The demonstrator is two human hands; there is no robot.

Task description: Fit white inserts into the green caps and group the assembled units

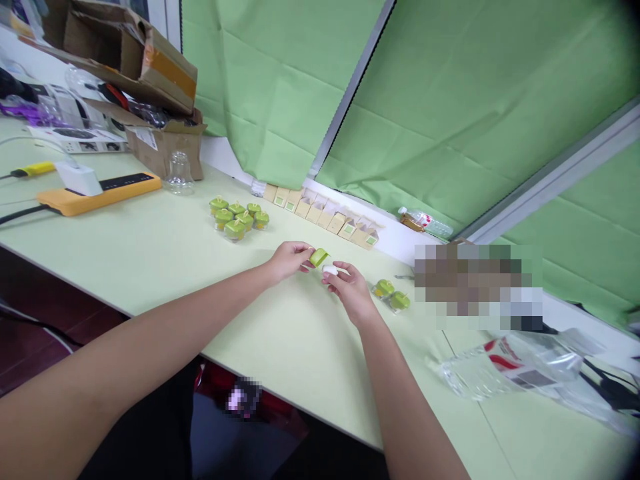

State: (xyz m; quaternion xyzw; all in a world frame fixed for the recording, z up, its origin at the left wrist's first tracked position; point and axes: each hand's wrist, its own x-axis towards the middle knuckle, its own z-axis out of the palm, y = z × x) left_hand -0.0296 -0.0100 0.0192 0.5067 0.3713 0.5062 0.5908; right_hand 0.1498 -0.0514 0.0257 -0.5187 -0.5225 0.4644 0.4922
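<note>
Over the middle of the table, my left hand (291, 259) is closed on a small green lid-like piece (319, 257), pinched between thumb and fingers. Close by on the right, my right hand (350, 285) grips a small white rounded object (330, 269); its exact kind is unclear. A narrow gap seems to lie between the two pieces. Several small clear containers with green tops (235, 229) stand grouped on the table to the left, beyond my left hand. A smaller group of green-topped containers (393, 295) sits right of my right hand.
Small cardboard boxes (327, 217) line the wall. At the left are an orange power strip (107, 193), a clear glass-like vessel (179, 175) and open cartons (163, 143). On the right lie a large clear plastic bottle (515, 363) and a smaller bottle (425, 221).
</note>
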